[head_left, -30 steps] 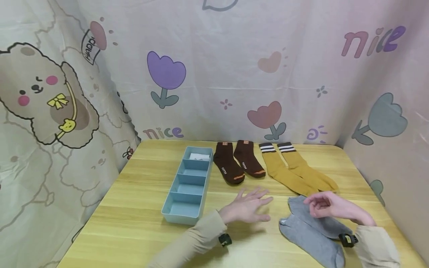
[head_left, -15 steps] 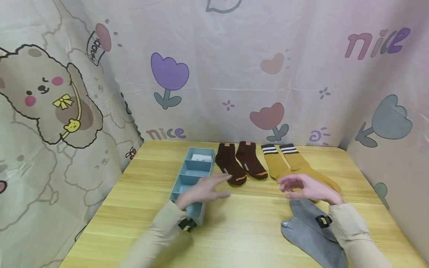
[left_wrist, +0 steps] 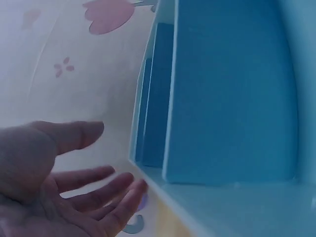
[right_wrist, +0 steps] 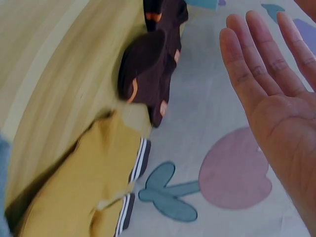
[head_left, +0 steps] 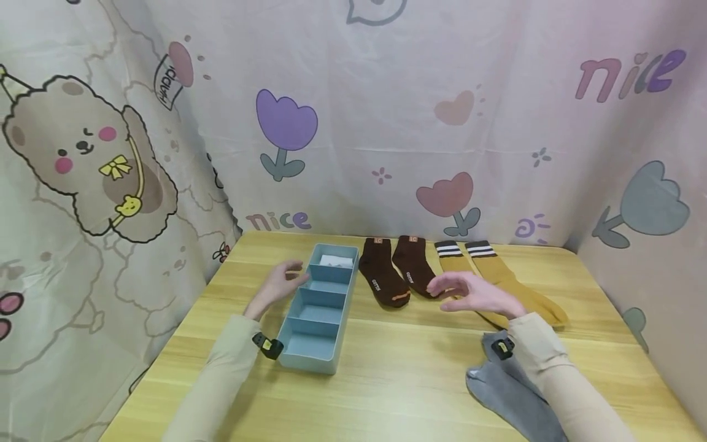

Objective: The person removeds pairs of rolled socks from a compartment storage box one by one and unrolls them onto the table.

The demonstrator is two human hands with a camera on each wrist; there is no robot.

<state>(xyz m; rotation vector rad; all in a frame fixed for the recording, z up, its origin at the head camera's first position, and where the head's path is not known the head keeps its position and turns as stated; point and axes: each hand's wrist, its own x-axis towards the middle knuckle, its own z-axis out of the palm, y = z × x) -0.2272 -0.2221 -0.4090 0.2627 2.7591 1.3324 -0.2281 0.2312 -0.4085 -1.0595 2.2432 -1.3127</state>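
Note:
A light-blue box [head_left: 310,363] with several compartments in a row stands left of centre. Beside its left wall is my left hand [head_left: 278,285], thumb and fingers apart and holding nothing; in the left wrist view there is a gap between the hand [left_wrist: 94,197] and the box rim [left_wrist: 170,89]. My right hand [head_left: 476,293] hovers with bent, loose fingers in front of the mustard socks [head_left: 516,279], partly covering them. Its fingertips overlap one of the dark brown socks [head_left: 382,276] in the head view. Below the right forearm lie the grey socks [head_left: 505,390], partly hidden.
Something white and folded [head_left: 336,261] lies in the box's farthest compartment. The wooden table [head_left: 397,380] is bounded at the back by a printed curtain [head_left: 375,123], with more curtain at both sides.
My left hand has swung left across the box to its far left side. The right hand has moved left and away from me, off the grey socks. The socks and box stay put.

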